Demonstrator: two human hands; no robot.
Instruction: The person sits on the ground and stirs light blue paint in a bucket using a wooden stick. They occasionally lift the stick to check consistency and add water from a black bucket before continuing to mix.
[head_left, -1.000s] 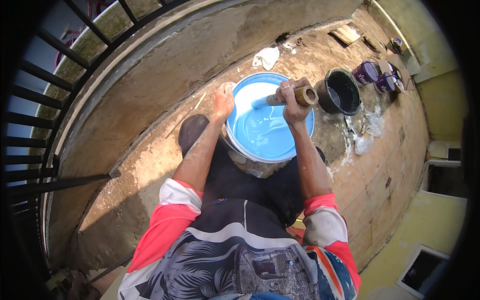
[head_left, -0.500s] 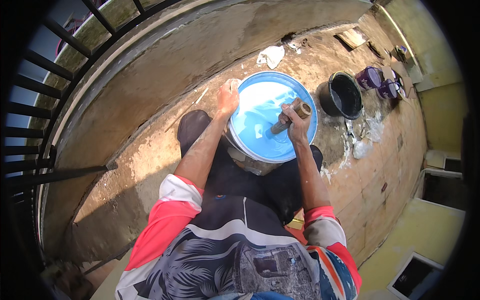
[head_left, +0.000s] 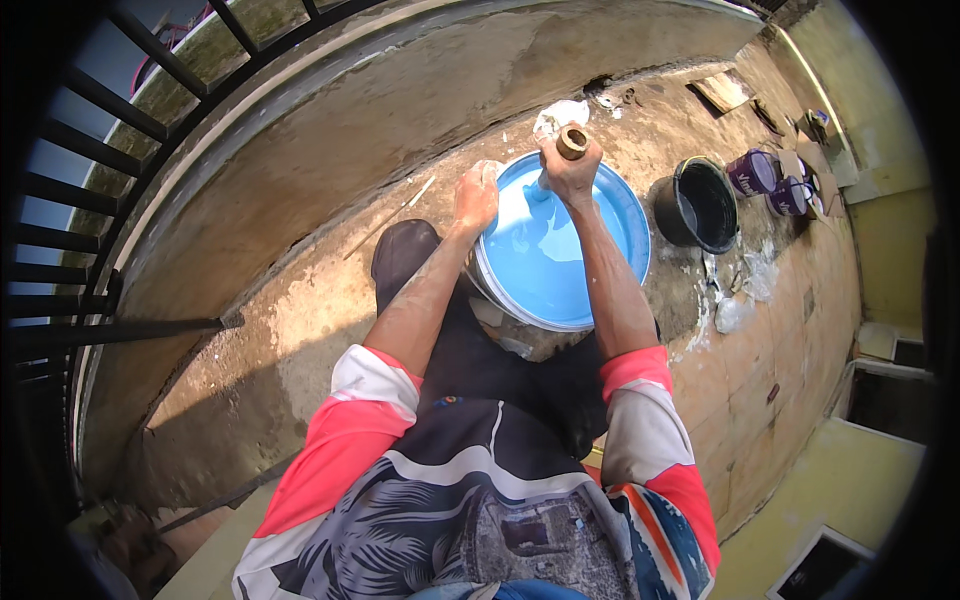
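A large white bucket (head_left: 500,300) stands between my knees, holding light blue paint (head_left: 540,288). My left hand (head_left: 476,198) is closed over the bucket's left rim, with pale smears on the fingers. My right hand (head_left: 571,178) is wrapped round a thick, hollow-ended stick (head_left: 573,142) that looks like bamboo. The stick leans at the bucket's far side, its lower end dipping into the paint. Part of its length is hidden behind my right hand.
To the right stands a black bucket (head_left: 668,215); purple paint pails (head_left: 752,174) sit beyond it. A crumpled white sheet (head_left: 560,114) lies past the rim. Clear plastic (head_left: 735,314) and white spills mark the floor at right. A low wall (head_left: 330,130) with black railings (head_left: 80,195) runs along the left.
My right hand has pushed the stick away from me, from the right-middle of the paint to the bucket's far side. The stick now stands more upright. My left hand stays on the rim.
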